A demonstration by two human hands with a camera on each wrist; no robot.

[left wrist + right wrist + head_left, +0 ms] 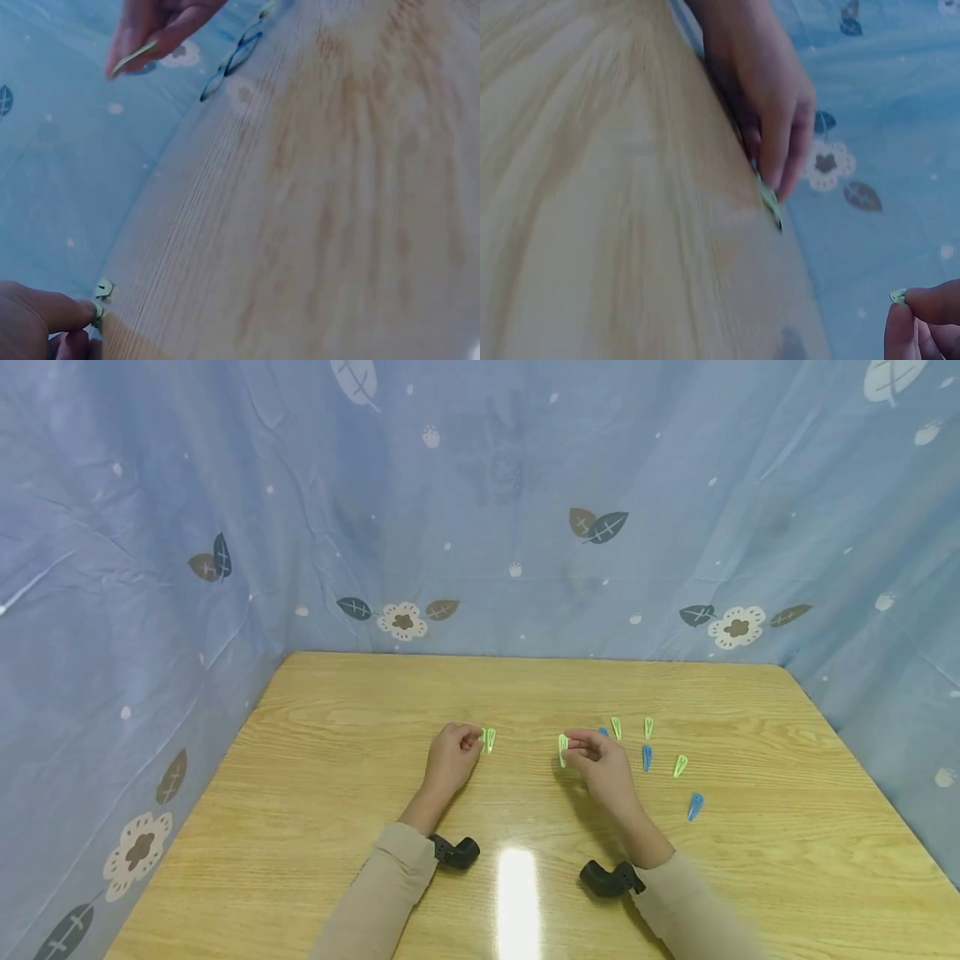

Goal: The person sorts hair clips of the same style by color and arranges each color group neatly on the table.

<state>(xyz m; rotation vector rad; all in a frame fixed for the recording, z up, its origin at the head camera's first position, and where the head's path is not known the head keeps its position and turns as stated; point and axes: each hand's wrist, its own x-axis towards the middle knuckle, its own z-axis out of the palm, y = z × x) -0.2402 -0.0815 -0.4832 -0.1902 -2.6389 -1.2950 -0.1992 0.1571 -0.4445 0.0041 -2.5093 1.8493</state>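
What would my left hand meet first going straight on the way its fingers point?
Probably the lime-green snap hair clip just right of the matching clip your left hand pinches, though depth along that line is hard to judge.

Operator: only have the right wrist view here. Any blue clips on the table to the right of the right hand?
Observer: Yes, head view shows a blue clip just right of the right hand.
Operator: Loose green ones over there too?
Observer: Three green clips lie beyond or to the right of that hand.
Operator: Which loose clip is nearest the person?
Observer: Of those plainly visible, a second blue clip, lowest in the head view.
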